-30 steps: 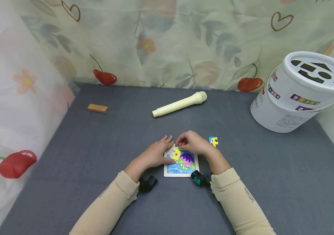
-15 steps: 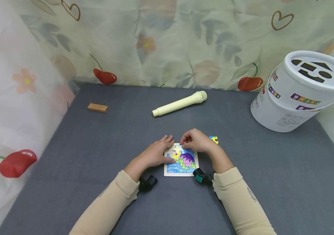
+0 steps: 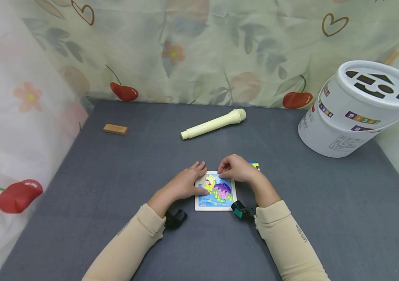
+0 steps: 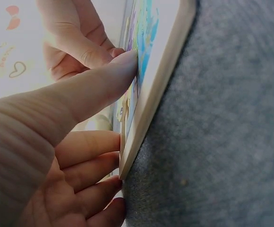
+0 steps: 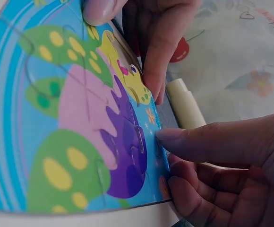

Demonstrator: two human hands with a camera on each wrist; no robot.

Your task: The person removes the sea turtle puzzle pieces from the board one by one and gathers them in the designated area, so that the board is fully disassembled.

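A small jigsaw puzzle in a pale wooden tray [image 3: 213, 208] lies flat before me, with a purple, pink and green spotted animal pictured on blue. Bare wood shows at its upper left corner. My left hand [image 3: 184, 184] steadies it: the thumb [image 4: 123, 64] presses on the picture and the extended fingers rest along the left edge. My right hand [image 3: 236, 169] is at the upper right corner, its thumb and curled fingers pinching a blue puzzle piece [image 5: 151, 127] at the top edge. A loose blue-and-yellow piece [image 3: 255, 166] lies behind the right hand, partly hidden.
Farther back lies a cream toy microphone [image 3: 214, 124]. A small wooden block [image 3: 116, 129] is at the far left of the dark table [image 3: 143, 156]. On the right stands a white lidded bucket [image 3: 347, 121] with shaped holes. A patterned curtain [image 3: 199, 50] hangs behind.
My right hand has shifted right along the puzzle's top edge, from its upper middle to the upper right corner, now covering more of the loose piece. The left hand has stayed in place.
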